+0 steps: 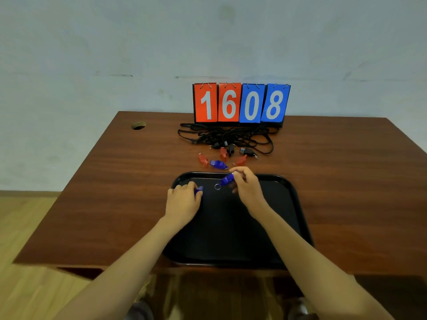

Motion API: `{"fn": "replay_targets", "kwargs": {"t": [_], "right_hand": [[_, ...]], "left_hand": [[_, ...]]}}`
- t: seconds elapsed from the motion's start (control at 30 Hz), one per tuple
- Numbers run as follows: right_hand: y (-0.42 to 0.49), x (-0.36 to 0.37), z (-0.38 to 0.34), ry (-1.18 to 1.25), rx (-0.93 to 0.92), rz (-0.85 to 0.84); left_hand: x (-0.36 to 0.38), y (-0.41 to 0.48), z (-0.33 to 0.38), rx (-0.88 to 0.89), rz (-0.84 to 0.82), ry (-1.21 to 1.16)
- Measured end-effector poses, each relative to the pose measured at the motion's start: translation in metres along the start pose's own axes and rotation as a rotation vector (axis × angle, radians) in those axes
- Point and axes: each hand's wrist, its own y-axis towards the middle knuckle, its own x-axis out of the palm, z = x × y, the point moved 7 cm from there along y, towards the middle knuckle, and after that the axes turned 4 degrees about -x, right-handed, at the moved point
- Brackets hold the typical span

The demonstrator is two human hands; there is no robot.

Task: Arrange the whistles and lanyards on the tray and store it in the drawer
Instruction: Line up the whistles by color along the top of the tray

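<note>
Head view looks down on our two hands over a black tray (231,229), which lies on the brown tabletop (111,195) in the lower middle of the frame. Our left hand (183,202) is over the tray's far left corner, with its fingers curled round a blue whistle (199,190). Only a tip of it shows past the thumb, and we cannot tell whether it touches the tray. Our right hand (247,188) is at the tray's far rim, just right of centre. It pinches a second blue whistle (227,179) between thumb and fingertips. A small metal ring (217,186) hangs from the whistle's lower end, above the tray's floor. The two hands are apart, with bare tray between them.

Just beyond the far rim, a third blue whistle (218,164) lies on the tabletop. Around it we see three red whistles (203,159), one to its left, one behind it and one to its right. Two black whistles (246,151) lie a little further back. Behind those, a tangle of black lanyards (226,135) spreads across the tabletop, its loops overlapping so that we cannot count them. A flip scoreboard (241,103) stands at the tabletop's far edge against the pale wall, showing 16 on red cards and 08 on blue. A round cable hole (138,125) is in the tabletop's upper left.
</note>
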Motion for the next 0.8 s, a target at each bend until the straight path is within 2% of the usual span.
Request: {"fn": "replay_targets", "kwargs": {"t": [0.1,0.23,0.33,0.47,0.6,0.67,0.8], "right_hand": [[-0.011,0.0,0.009,0.08,0.118,-0.008],[-0.02,0.001,0.011,0.096,0.136,-0.032],[-0.021,0.001,0.012,0.094,0.145,-0.026],[-0.02,0.002,0.011,0.126,0.162,-0.01],[-0.018,0.007,0.013,0.159,0.182,-0.017],[-0.016,0.01,0.015,0.121,0.19,-0.026],[-0.016,0.02,0.013,-0.091,0.13,-0.122]], "left_hand": [[0.0,0.0,-0.002,-0.002,0.035,0.103],[-0.002,-0.005,-0.011,-0.022,0.059,0.123],[0.002,-0.009,-0.01,0.008,-0.011,0.141],[0.004,-0.006,-0.002,0.141,-0.088,0.108],[-0.014,-0.006,-0.01,0.079,0.108,-0.017],[-0.011,-0.009,-0.01,0.087,0.12,-0.052],[0.0,-0.007,-0.006,0.133,0.037,-0.048]]}}
